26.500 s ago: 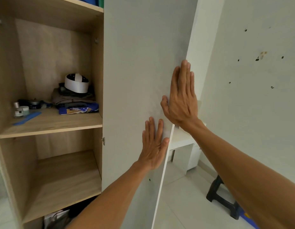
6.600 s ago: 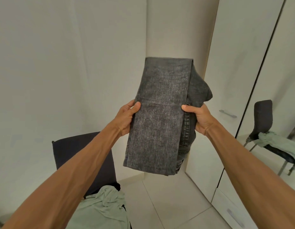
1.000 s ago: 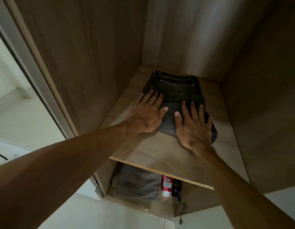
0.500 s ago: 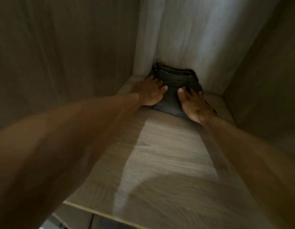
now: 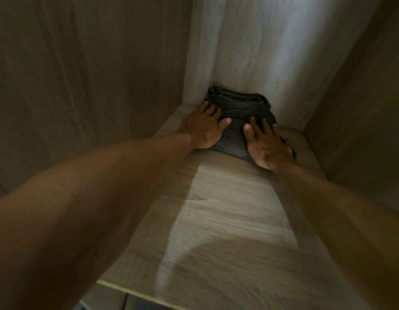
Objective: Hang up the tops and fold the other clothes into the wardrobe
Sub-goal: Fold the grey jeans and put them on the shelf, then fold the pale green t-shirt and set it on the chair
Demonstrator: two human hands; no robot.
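Hands (image 5: 203, 128) (image 5: 266, 145) flat on folded jeans (image 5: 237, 105)

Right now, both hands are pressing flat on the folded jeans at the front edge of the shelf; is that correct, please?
Not quite: the head view shows the folded jeans at the back of the shelf, near the rear panel, not at its front edge. The left hand and right hand do press flat on them.
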